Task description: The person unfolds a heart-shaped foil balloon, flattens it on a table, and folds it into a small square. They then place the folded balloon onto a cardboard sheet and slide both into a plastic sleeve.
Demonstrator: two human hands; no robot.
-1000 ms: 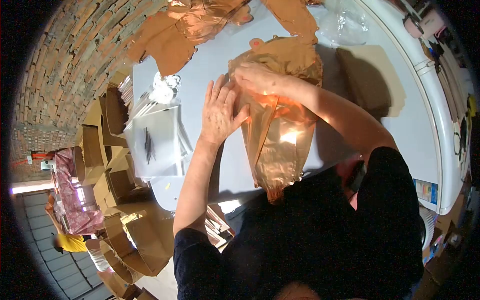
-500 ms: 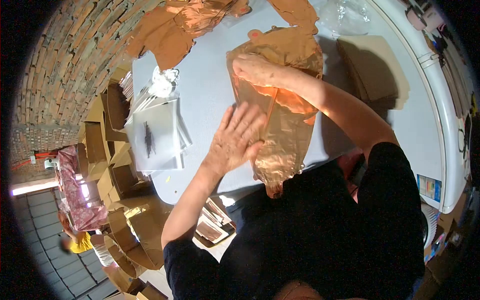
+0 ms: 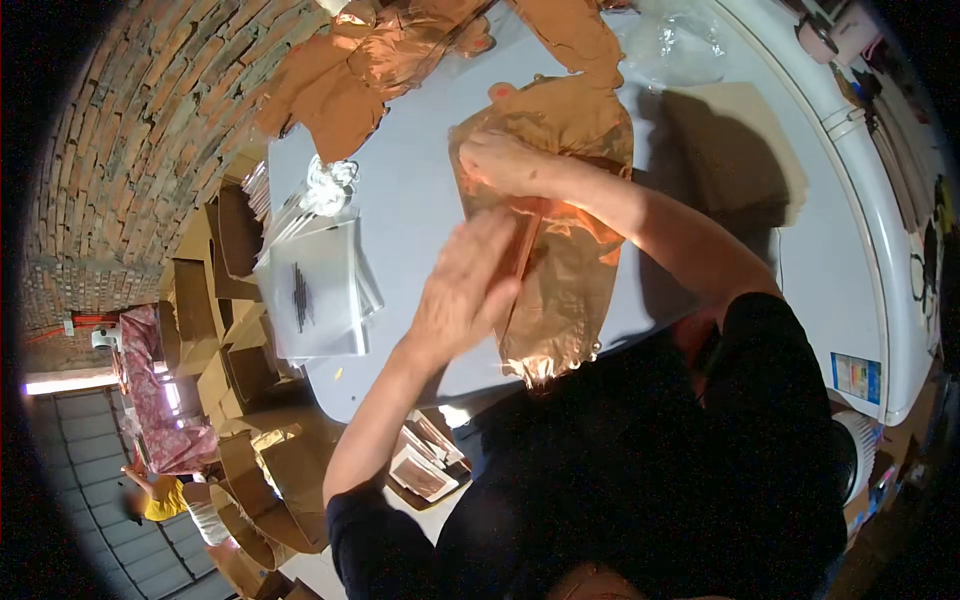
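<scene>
Pressing flat, fingers together, the left hand (image 3: 468, 290) covers the copper foil balloon (image 3: 560, 250), long axis 12-to-6; right hand (image 3: 500, 160) pins its 11 o'clock edge, fingers curled.

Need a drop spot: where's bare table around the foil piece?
Bare grey table between the clear bag stack and the copper foil piece; another strip right of the cardboard sheets. Crowded at the far edge with foil shapes.

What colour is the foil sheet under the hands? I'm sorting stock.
Shiny copper-rose foil sheet, seen in the head view.
</scene>
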